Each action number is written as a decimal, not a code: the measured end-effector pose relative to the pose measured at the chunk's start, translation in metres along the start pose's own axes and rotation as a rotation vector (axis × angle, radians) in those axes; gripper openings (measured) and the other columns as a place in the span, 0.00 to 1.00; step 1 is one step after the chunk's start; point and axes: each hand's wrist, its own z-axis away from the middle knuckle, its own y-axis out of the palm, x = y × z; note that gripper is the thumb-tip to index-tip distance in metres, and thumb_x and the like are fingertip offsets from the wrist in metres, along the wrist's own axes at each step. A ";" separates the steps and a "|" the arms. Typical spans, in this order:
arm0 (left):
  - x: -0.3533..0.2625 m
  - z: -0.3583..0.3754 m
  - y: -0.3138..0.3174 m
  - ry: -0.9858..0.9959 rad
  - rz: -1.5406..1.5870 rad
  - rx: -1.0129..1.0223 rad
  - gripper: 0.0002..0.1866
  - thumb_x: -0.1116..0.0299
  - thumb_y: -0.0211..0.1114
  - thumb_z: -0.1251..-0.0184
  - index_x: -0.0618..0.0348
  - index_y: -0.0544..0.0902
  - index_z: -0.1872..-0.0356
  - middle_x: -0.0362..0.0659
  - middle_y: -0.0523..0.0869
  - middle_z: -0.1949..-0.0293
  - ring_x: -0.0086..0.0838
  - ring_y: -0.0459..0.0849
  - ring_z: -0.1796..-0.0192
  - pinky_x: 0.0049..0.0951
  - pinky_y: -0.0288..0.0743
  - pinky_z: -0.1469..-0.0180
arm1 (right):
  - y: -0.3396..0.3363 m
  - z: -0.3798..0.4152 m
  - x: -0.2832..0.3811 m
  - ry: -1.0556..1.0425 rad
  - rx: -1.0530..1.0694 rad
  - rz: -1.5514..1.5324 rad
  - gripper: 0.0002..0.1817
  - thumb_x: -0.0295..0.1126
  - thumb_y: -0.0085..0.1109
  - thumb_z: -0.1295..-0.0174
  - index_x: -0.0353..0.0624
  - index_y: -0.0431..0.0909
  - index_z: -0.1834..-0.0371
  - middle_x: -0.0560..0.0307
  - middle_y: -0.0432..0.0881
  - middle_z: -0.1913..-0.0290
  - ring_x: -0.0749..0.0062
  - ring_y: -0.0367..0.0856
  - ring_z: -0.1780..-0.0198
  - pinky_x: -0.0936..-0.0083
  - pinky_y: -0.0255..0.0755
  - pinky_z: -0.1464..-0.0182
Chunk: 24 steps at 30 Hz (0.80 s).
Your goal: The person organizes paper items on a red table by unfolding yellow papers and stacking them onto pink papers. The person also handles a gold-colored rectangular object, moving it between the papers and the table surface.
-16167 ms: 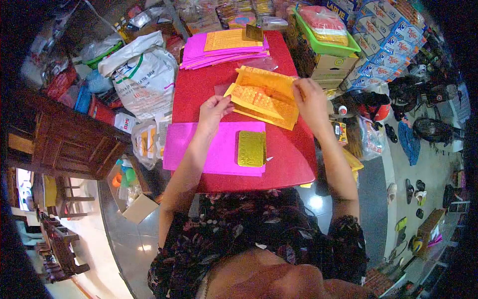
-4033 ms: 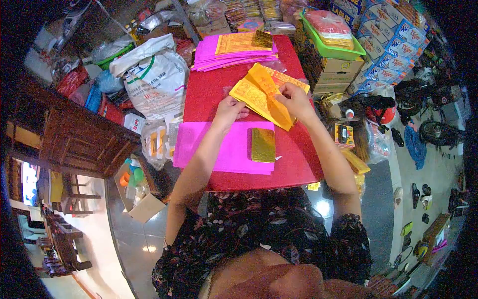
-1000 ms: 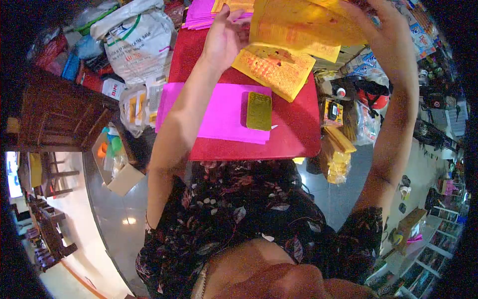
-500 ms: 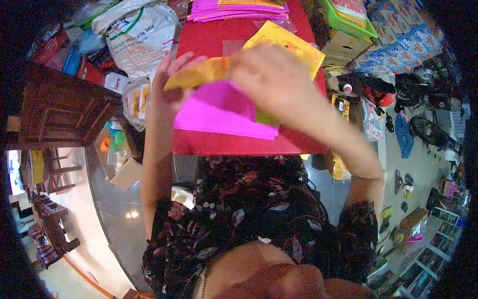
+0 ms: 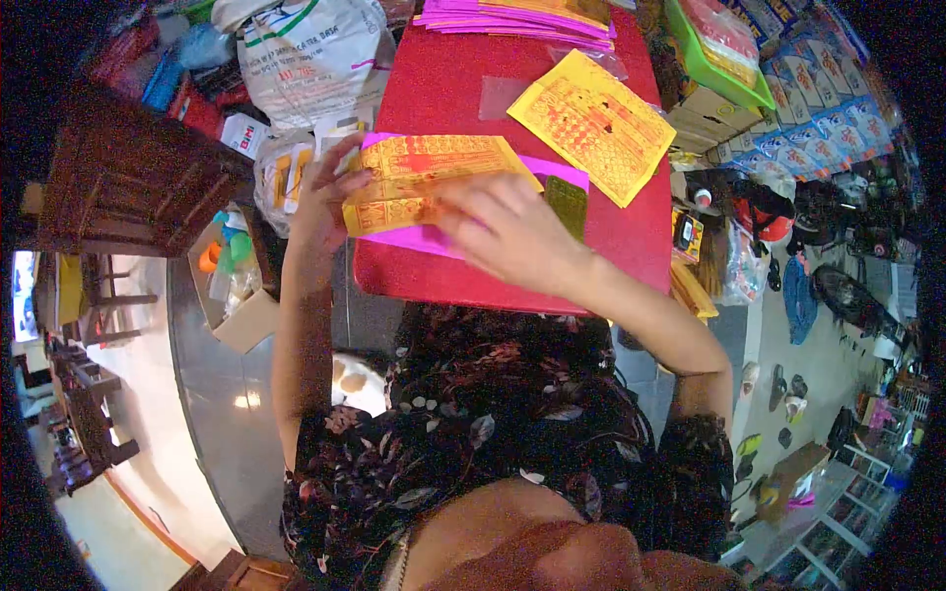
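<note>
A yellow sheet of paper with red print (image 5: pixel 434 158) lies over a pink sheet (image 5: pixel 409 239) on the red table, its lower strip creased along a fold. My left hand (image 5: pixel 330 187) grips the yellow sheet's left end, fingers bent around the edge. Over the sheet's lower right part, my right hand (image 5: pixel 512 231) is closed, with its curled fingertips on the folded strip; slight blur softens them. To the right of that hand, a dark gold square (image 5: pixel 565 209) rests on the pink sheet. Farther right lies a pile of yellow printed sheets (image 5: pixel 596 123).
A stack of pink and yellow paper (image 5: pixel 517 28) sits at the table's far end, near clear plastic (image 5: pixel 503 98). A white sack (image 5: pixel 310 69) stands left of the red table (image 5: pixel 443 281); a green basket (image 5: pixel 724 64) stands right. Below left is an open carton (image 5: pixel 251 320).
The yellow sheet, earlier raised and narrow between both hands, now lies spread over the pink sheet. My right hand has moved down from the yellow pile. The view has shifted slightly.
</note>
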 end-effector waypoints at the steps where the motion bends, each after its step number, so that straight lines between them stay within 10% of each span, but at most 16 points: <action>1: 0.001 -0.002 -0.003 -0.048 -0.004 0.035 0.28 0.79 0.64 0.44 0.63 0.72 0.38 0.50 0.81 0.50 0.36 0.83 0.48 0.36 0.79 0.47 | -0.004 -0.002 -0.005 0.071 -0.006 0.033 0.13 0.34 0.56 0.45 0.47 0.76 0.56 0.57 0.75 0.48 0.62 0.72 0.47 0.62 0.66 0.46; 9: -0.027 0.012 0.008 0.039 -0.156 0.026 0.19 0.77 0.60 0.39 0.68 0.77 0.45 0.47 0.81 0.47 0.30 0.80 0.46 0.28 0.74 0.41 | -0.005 -0.009 -0.013 0.057 0.016 0.289 0.08 0.34 0.55 0.51 0.49 0.75 0.66 0.62 0.74 0.63 0.68 0.72 0.56 0.67 0.66 0.52; 18: 0.012 0.020 -0.035 0.024 -0.512 0.031 0.17 0.78 0.59 0.36 0.60 0.78 0.45 0.39 0.81 0.55 0.20 0.77 0.55 0.21 0.70 0.49 | 0.008 0.037 0.021 0.066 0.159 0.133 0.11 0.37 0.58 0.47 0.49 0.77 0.61 0.60 0.74 0.58 0.66 0.71 0.52 0.64 0.65 0.46; 24: -0.001 0.020 -0.020 0.093 -0.773 0.003 0.16 0.77 0.60 0.36 0.60 0.79 0.47 0.35 0.81 0.59 0.16 0.75 0.59 0.19 0.70 0.55 | -0.041 0.078 0.011 0.551 0.075 0.103 0.13 0.36 0.66 0.45 0.42 0.77 0.62 0.55 0.77 0.58 0.60 0.75 0.54 0.63 0.69 0.51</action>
